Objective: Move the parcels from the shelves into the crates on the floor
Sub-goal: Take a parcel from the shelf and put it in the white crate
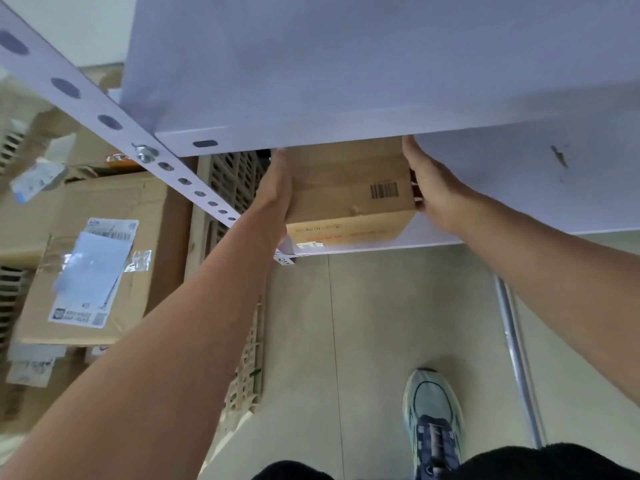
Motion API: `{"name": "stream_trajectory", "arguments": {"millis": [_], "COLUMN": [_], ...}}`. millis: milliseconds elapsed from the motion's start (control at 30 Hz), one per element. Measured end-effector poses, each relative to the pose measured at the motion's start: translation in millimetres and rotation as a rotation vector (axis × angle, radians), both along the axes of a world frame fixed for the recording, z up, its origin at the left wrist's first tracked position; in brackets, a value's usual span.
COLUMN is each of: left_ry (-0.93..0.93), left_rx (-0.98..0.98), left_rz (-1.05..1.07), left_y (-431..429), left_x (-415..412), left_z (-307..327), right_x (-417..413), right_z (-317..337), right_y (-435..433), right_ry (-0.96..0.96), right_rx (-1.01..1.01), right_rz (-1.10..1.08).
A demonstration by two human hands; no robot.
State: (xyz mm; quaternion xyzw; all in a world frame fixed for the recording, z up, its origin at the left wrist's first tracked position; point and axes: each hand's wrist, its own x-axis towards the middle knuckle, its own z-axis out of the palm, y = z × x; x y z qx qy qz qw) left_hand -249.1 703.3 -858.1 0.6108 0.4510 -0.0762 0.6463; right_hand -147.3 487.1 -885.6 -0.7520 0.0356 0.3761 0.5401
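A brown cardboard parcel (346,188) with a barcode on top sits on a lower white shelf (433,237), half hidden under the white shelf above (346,81). My left hand (275,192) lies flat against the parcel's left side. My right hand (427,185) grips its right side, fingers curled round the far edge. Both arms reach in from the bottom of the view. A beige slatted crate (239,341) stands on the floor to the left, holding a large cardboard box (104,258) with a shipping label.
A perforated white shelf upright (114,123) slants across the upper left. More cardboard boxes (34,368) lie at the far left. My shoe (433,414) stands on the beige tiled floor (363,323). A metal pole (516,358) runs along the right.
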Motion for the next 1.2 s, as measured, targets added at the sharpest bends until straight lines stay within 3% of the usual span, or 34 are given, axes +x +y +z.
{"name": "stream_trajectory", "arguments": {"millis": [433,600,867,1000,1200], "left_ry": [-0.434,-0.407,-0.242,-0.268,-0.394], "left_rx": [-0.012,-0.107,-0.132,-0.247,-0.229], "left_rz": [0.100,0.044,0.000,-0.023,0.035], "left_y": [-12.9,-23.0,-21.2,-10.6,-11.2], "left_x": [-24.9,-48.2,-52.3,-45.6,-42.7], "left_z": [-29.7,-50.2,-52.8,-46.2,-46.5], "right_x": [-12.6,-36.2,-37.5,-33.1,-30.4], "right_z": [-24.7,-51.8,-41.6,-35.3,-30.1], "right_y": [-27.5,-44.9,-46.5,-42.4,-43.6], "right_ry": [-0.222,-0.170,-0.066,-0.062,-0.187], "right_rx": [0.329,0.339,0.184,0.183,0.279], "right_rz": [-0.128,-0.140,-0.123,-0.128,-0.211]}}
